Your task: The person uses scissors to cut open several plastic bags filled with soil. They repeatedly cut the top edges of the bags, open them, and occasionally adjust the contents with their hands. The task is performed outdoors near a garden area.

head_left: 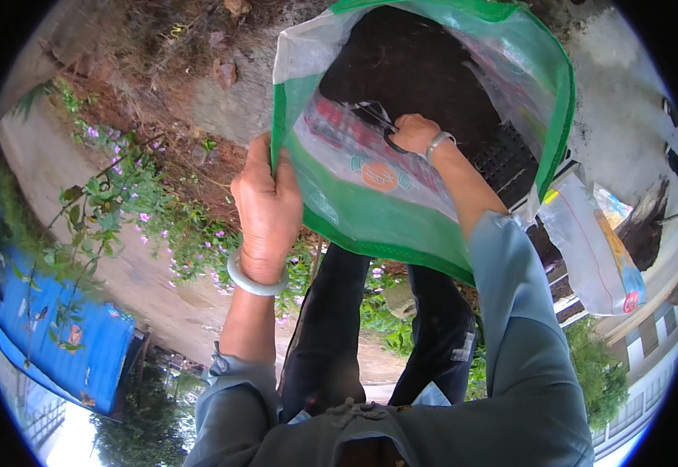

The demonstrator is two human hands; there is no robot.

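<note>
A large woven plastic bag [339, 226], white with a green border and printed panels, is held with its wide mouth toward me. My left hand [265, 191] pinches its green rim on the left, thumb inside and fingers outside. Reaching in over the near rim, my right hand [417, 134] is closed around a black looped handle [392, 143]. Thin shiny metal beside it looks like the blades of scissors; my fingers hide part of the tool. Dark soil-like material [409, 54] shows through the mouth, with a black gridded tray [510, 156] at its right side.
Another whitish printed bag [588, 241] lies to the right, by grey concrete ground [615, 62]. Pink-flowered plants [175, 233] grow on the left beside a path [152, 265]. Dry brown litter and stones [226, 74] lie at the far left. A blue metal-sided structure [66, 335] stands beyond.
</note>
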